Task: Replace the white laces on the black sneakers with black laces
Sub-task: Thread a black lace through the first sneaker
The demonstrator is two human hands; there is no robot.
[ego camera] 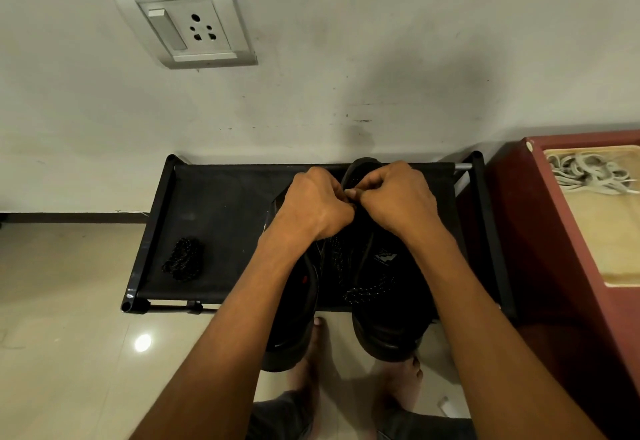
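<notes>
Two black sneakers stand on a black fabric shoe rack (214, 218), toes towards the wall. The right sneaker (384, 294) carries a black speckled lace, whose loose end lies over its tongue. The left sneaker (294, 315) is partly hidden under my left forearm. My left hand (313, 205) and my right hand (394, 197) meet over the right sneaker near its toe end, both with fingers curled and pinching the black lace (349, 193) there. A bundled spare black lace (183, 258) lies on the rack's left side. White laces (588, 173) lie heaped on the maroon stool at the right.
The maroon stool (540, 231) with a cream top stands close against the rack's right end. A wall with a switch socket (183, 20) rises right behind the rack. My bare feet (398, 391) are on the glossy tiled floor (69, 301) in front.
</notes>
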